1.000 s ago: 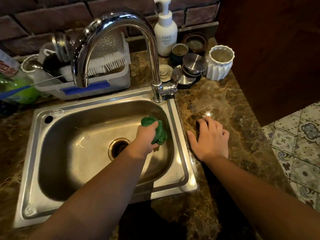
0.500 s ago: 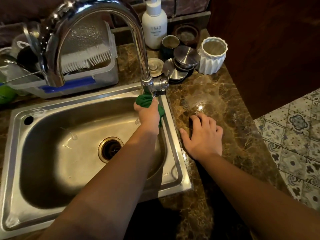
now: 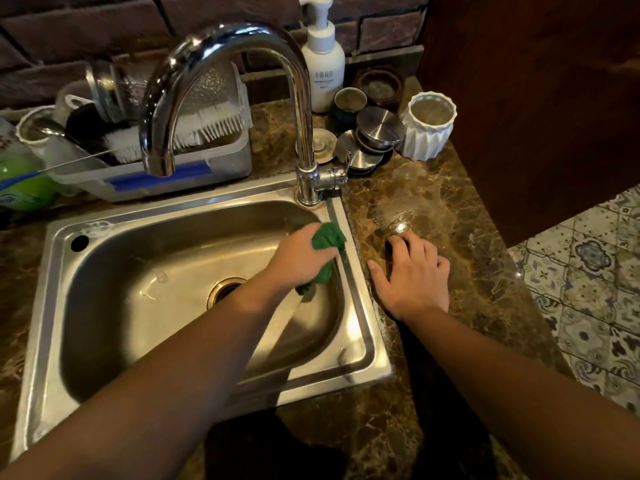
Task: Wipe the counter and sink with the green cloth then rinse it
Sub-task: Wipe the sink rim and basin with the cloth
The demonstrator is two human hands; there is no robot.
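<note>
Green cloth (image 3: 327, 239) bunched in the left hand (image 3: 299, 258), pressed against the inner right wall of the sink (image 3: 194, 344), just below the rim. Fingers curled tight around it; a tail of cloth hangs down beneath the palm toward the basin floor. Drain (image 3: 223, 289) sits just left of the wrist.

Right hand (image 3: 412, 275) lies palm down on the tabletop (image 3: 460, 237), fingers spread and lightly bent, holding nothing, just beside the sink's right edge. A bright glint on the marble close to the fingertips.

Faucet (image 3: 221, 74) rises from the sink's back right corner and arches over to the left, spout above the rear of the basin; small lever handle at its base points right. No water visible from the spout.

Behind the sink: plastic tub (image 3: 207, 164) with a white bristle brush (image 3: 207, 124) and dishes. Further right, white pump bottle (image 3: 323, 64) against the brick wall, stacked steel lids (image 3: 375, 131), white ribbed cup (image 3: 429, 124) near the tabletop's corner. Green bottle (image 3: 24, 188) at far left. Patterned floor tiles (image 3: 588, 285) on the right, below the tabletop.
</note>
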